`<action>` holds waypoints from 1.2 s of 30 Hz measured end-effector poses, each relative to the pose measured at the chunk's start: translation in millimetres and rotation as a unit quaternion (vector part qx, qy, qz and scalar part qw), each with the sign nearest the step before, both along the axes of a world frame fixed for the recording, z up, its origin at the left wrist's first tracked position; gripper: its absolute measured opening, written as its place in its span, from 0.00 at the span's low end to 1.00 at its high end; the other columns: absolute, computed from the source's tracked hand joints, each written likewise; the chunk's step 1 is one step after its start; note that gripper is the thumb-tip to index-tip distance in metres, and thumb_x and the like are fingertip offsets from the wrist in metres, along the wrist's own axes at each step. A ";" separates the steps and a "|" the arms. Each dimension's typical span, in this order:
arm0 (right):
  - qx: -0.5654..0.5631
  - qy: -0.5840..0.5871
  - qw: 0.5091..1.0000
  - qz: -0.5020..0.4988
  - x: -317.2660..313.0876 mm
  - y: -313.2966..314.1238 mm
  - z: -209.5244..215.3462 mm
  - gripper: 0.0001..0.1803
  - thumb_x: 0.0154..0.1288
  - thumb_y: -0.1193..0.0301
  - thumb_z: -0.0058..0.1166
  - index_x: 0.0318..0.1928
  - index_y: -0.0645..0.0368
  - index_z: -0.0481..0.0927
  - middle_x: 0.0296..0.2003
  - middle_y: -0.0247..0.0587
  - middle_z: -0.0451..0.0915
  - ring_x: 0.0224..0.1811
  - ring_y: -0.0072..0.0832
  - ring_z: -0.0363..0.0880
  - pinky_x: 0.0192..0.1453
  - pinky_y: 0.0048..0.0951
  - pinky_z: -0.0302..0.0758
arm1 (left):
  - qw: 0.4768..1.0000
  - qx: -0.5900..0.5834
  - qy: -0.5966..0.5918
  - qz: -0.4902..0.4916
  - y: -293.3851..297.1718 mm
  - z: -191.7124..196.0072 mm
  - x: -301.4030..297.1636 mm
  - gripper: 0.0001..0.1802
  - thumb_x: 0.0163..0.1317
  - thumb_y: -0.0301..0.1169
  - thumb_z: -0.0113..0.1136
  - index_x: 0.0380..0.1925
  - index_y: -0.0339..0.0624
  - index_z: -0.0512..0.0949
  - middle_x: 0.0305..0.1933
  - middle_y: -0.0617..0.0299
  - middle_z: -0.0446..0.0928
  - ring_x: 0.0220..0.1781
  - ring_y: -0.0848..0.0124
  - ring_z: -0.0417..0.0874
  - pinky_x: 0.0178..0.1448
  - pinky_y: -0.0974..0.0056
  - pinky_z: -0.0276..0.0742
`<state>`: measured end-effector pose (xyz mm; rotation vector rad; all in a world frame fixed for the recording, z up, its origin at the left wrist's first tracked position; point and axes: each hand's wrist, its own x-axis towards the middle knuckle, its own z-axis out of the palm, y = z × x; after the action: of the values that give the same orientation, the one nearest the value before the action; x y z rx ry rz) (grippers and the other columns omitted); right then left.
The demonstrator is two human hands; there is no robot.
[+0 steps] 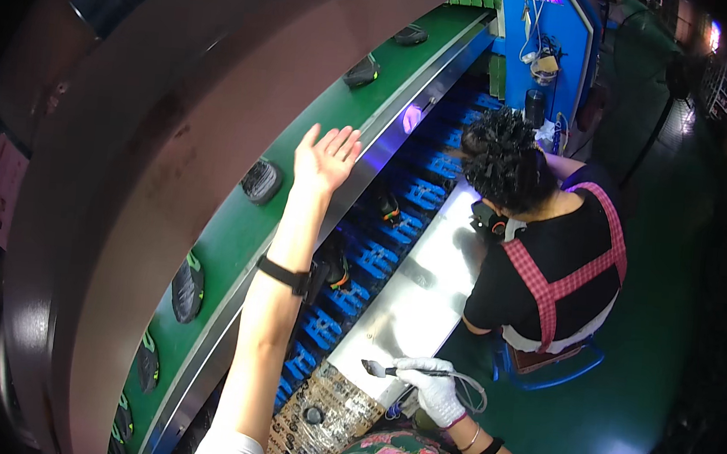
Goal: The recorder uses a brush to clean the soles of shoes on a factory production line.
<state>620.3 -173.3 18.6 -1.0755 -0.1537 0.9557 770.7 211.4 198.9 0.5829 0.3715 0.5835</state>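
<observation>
The left hand [326, 156] hovers spread open above the green belt [233, 233], nearest a dark shoe sole [261, 181] lying down-left of it. The gloved right hand [436, 391] is clamped on a brush [381, 369] pointing left over the bench [418, 292].

Glossy metal worktop [427, 293]; matt green belt [233, 233]; cloth glove [435, 393].
</observation>
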 end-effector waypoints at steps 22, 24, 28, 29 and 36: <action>0.035 -0.087 0.994 0.055 8.4 36.1 -9.1 0.09 0.64 0.79 0.63 0.44 0.66 0.89 0.45 0.43 0.88 0.47 0.26 0.85 0.57 0.27 0.81 | 0.395 0.831 0.386 0.073 98.3 1.2 66.5 0.10 0.62 0.32 0.67 0.41 0.48 0.77 0.54 0.51 0.72 0.54 0.51 0.81 0.55 0.48 0.80; 0.050 -0.093 0.992 0.073 1.0 36.1 -3.9 0.09 0.64 0.79 0.64 0.44 0.66 0.88 0.44 0.42 0.88 0.46 0.24 0.85 0.54 0.25 0.81 | 0.594 0.735 0.326 -0.002 79.4 7.5 30.8 0.10 0.65 0.33 0.66 0.41 0.44 0.76 0.57 0.54 0.72 0.55 0.60 0.82 0.57 0.53 0.83; 0.064 -0.025 0.994 0.087 -32.8 37.1 -20.1 0.08 0.64 0.77 0.65 0.43 0.66 0.88 0.41 0.40 0.89 0.43 0.23 0.86 0.50 0.23 0.82 | 0.866 0.485 0.123 -0.010 35.9 13.3 -66.3 0.12 0.68 0.35 0.65 0.41 0.39 0.75 0.61 0.57 0.74 0.51 0.68 0.81 0.58 0.57 0.83; 0.066 -0.012 0.994 0.083 -40.9 36.4 -27.5 0.09 0.64 0.76 0.65 0.43 0.66 0.88 0.41 0.40 0.89 0.43 0.22 0.86 0.50 0.23 0.82 | 0.883 0.460 0.089 0.024 26.7 14.7 -93.3 0.14 0.68 0.36 0.65 0.42 0.38 0.75 0.60 0.57 0.75 0.50 0.69 0.81 0.57 0.58 0.82; 0.020 -0.131 0.990 0.055 -80.0 27.6 -15.1 0.09 0.64 0.77 0.65 0.45 0.64 0.89 0.41 0.39 0.90 0.42 0.22 0.87 0.49 0.23 0.83 | 0.789 0.507 0.142 0.317 -40.1 23.5 -315.2 0.17 0.67 0.32 0.58 0.54 0.41 0.76 0.54 0.56 0.79 0.57 0.64 0.80 0.65 0.58 0.75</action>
<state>540.3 -145.7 3.5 -1.1619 -0.4488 0.9024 455.5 171.4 222.4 1.6347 0.5314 1.3793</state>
